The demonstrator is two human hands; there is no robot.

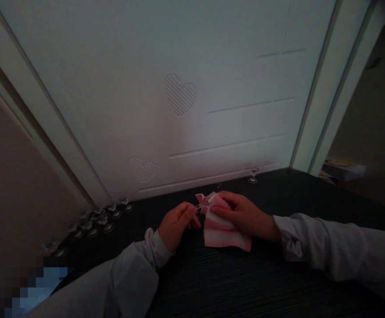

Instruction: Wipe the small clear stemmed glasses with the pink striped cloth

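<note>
My right hand (245, 214) is closed on a pink and white striped cloth (224, 232), which hangs down from the fingers onto the dark ribbed tabletop (232, 282). My left hand (177, 223) is pinched on a small glass object (201, 206), held at its base against the cloth's upper left corner. The cloth is wrapped around part of that object, so most of it is hidden. Both wrists wear light long sleeves. The scene is dim.
Several small stemmed glasses (96, 221) stand clustered at the table's back left, and one more glass (254, 176) stands alone at the back right. A white panel with embossed hearts (181, 95) rises behind the table. Papers (343, 170) lie at the far right.
</note>
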